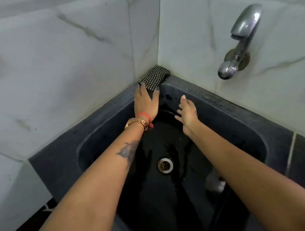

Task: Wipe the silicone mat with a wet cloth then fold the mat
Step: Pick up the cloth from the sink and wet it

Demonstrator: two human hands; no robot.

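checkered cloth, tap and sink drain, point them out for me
checkered cloth (154, 76): head view, middle of the folded fabric in the corner.
tap (241, 40): head view, middle of the metal body.
sink drain (165, 165): head view, centre of the metal ring.

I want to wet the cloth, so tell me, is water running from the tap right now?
No, nothing flows from the tap, and the checkered cloth lies on the sink corner.

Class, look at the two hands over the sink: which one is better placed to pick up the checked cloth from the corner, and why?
The left hand. Its fingertips already reach the checked cloth on the sink rim in the corner. The right hand hangs open over the basin, apart from the cloth and holding nothing.
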